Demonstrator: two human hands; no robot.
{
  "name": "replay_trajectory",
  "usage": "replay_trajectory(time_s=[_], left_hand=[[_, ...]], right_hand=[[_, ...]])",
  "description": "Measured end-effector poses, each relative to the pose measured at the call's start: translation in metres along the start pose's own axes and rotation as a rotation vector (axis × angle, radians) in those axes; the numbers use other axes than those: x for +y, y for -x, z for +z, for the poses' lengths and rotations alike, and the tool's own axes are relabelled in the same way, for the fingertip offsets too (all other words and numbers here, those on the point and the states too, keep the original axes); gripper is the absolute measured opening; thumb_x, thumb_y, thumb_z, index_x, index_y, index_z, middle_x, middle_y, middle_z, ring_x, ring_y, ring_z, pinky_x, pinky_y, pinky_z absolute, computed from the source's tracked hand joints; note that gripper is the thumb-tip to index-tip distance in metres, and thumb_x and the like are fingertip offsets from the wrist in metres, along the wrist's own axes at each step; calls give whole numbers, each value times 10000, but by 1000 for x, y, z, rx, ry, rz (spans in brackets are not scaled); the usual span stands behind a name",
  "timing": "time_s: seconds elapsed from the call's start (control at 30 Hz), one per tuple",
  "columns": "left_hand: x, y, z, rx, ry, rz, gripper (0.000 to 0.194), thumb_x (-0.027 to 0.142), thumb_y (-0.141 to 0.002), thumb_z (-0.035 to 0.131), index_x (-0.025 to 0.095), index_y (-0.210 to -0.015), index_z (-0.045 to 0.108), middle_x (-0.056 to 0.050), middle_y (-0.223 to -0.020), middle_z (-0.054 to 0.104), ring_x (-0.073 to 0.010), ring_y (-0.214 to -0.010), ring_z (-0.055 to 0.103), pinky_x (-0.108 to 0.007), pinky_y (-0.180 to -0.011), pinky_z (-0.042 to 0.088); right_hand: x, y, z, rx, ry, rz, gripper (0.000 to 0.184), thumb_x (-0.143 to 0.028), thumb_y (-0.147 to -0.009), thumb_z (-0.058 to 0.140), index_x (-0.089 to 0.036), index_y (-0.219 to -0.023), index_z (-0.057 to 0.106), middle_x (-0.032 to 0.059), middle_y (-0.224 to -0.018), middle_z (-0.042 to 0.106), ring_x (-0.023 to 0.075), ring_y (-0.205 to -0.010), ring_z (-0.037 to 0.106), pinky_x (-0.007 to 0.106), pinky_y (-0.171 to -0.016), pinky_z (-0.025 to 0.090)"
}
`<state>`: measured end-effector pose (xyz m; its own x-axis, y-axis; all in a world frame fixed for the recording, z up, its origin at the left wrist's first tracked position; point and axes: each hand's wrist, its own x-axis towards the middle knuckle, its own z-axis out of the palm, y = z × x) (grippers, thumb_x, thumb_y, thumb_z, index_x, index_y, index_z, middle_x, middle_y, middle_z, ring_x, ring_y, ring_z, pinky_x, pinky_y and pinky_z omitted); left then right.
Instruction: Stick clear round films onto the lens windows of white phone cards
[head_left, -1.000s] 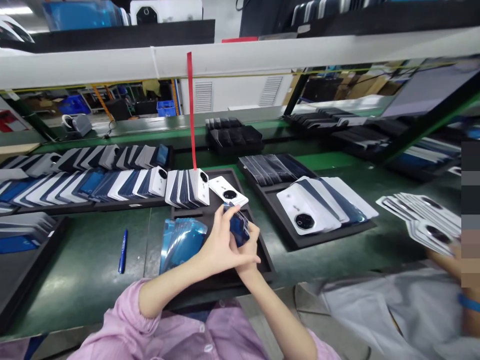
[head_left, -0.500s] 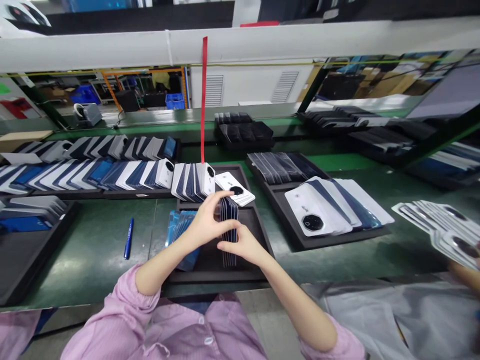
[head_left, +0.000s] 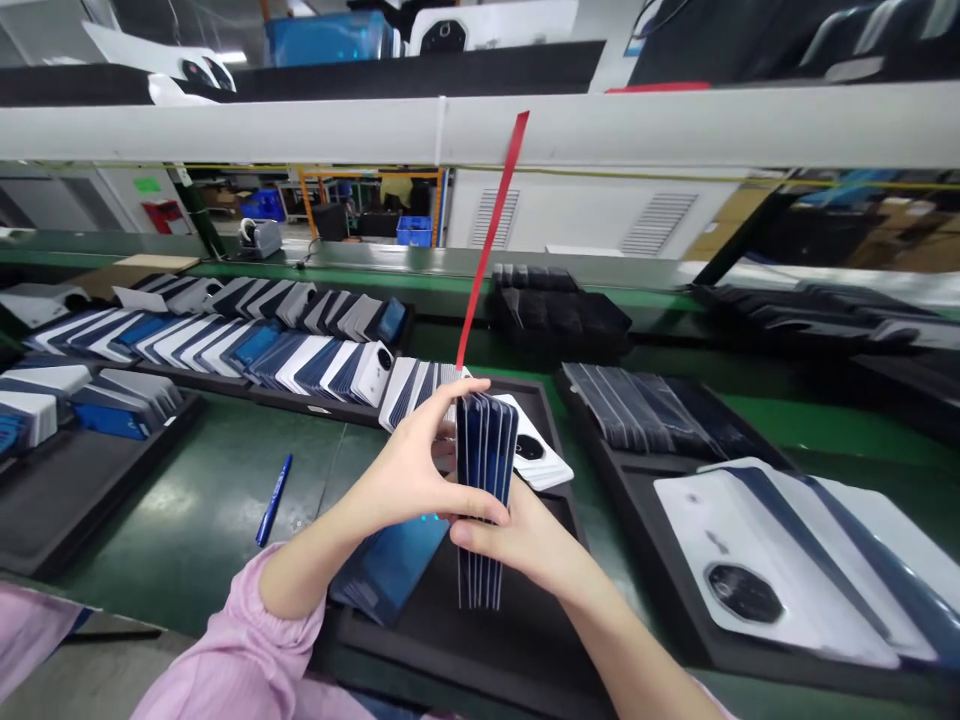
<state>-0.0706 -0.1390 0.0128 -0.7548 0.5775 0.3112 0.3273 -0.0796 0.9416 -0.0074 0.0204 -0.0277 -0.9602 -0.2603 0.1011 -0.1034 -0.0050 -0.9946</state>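
Observation:
A small stack of dark blue phone back covers [head_left: 486,450] stands upright on edge between my hands, its thin edges toward me. My left hand [head_left: 409,465] grips it from the left, fingers over the top and thumb across the front. Lower down, my right hand [head_left: 529,535] wraps round the right side with its thumb on the front. Beneath is a black tray [head_left: 465,665]. Blue glossy covers [head_left: 397,570] lie at its left, partly behind my left arm. White back covers [head_left: 551,460] with round black camera areas lie behind the stack, beside a leaning row of covers [head_left: 405,395].
At right, another black tray [head_left: 697,615] bears large white and blue covers [head_left: 735,560]. Long rows of covers [head_left: 300,360] fill trays at back left. A blue pen [head_left: 274,500] lies on the green table [head_left: 217,480]. Red tape [head_left: 491,240] hangs from the shelf.
My hands have turned the stack from tilted to upright, its edges facing me. The view has moved closer and shifted right; the co-worker's hand with white covers has left the picture.

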Motion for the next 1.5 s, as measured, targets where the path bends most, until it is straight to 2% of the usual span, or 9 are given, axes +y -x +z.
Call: replay_trajectory(time_s=[0.2,0.67,0.83,0.9,1.0,1.1,1.23,1.37,1.5], left_hand=[[-3,3,2,33,-43,41,995,424,-532,989,367,-1408,520,-64,-1499,492,-339,-1227,612,-380,-871,625],[-9,3,1,28,-8,86,794,463,-685,905,307,-1360,518,-107,-1433,537,-289,-1067,701,-420,-858,646],[-7,0,-3,-38,-117,522,758,391,-667,939,324,-1332,581,-101,-1424,575,-338,-1350,560,-498,-1102,509],[-7,0,-1,-85,-175,669,839,331,-660,947,368,-1391,537,-89,-1448,568,-316,-1362,555,-493,-1117,494],[-10,0,6,-90,-150,734,1088,307,-681,935,429,-1551,293,-94,-1463,571,-290,-1314,606,-474,-1087,525],[-14,1,11,-96,-121,729,1159,330,-720,911,461,-1578,144,-94,-1461,583,-289,-1304,621,-469,-1077,534],[-18,3,12,-72,-132,712,1140,373,-742,892,469,-1563,107,-103,-1494,550,-314,-1328,602,-499,-1081,526],[-22,4,11,0,-237,701,1267,468,-641,937,460,-1540,43,-129,-1475,547,-345,-1294,624,-531,-1064,537],[-24,4,11,43,-248,727,1246,526,-609,934,464,-1529,95,-117,-1419,583,-320,-1230,667,-514,-1021,568]], right_hand=[[-7,4,-1,9,-33,12,800,-485,-730,871,-213,-1398,524,124,-1360,625,328,-1273,609,474,-1049,541],[-11,5,1,48,91,6,910,-474,-692,893,-215,-1447,456,137,-1328,638,319,-1137,676,479,-989,572],[1,-5,-9,131,382,-194,989,-368,-659,888,-206,-1494,384,136,-1223,688,305,-957,729,449,-889,599],[8,-12,-17,145,448,-380,898,-372,-670,860,-212,-1449,442,126,-1194,702,312,-947,734,440,-855,606],[14,-20,-27,138,502,-563,690,-333,-709,814,-266,-1342,549,81,-1166,715,299,-978,735,416,-859,607],[16,-22,-30,156,526,-540,646,-313,-696,823,-312,-1298,588,50,-1114,723,293,-977,736,399,-863,612],[16,-19,-30,193,523,-517,699,-323,-660,860,-323,-1299,579,60,-1224,697,328,-1098,710,443,-962,597],[15,-20,-30,220,529,-513,726,-338,-640,879,-317,-1298,574,59,-1234,694,328,-1091,713,456,-959,605],[16,-21,-30,224,543,-531,670,-351,-639,877,-295,-1247,601,65,-1239,699,334,-1113,703,476,-964,601]])
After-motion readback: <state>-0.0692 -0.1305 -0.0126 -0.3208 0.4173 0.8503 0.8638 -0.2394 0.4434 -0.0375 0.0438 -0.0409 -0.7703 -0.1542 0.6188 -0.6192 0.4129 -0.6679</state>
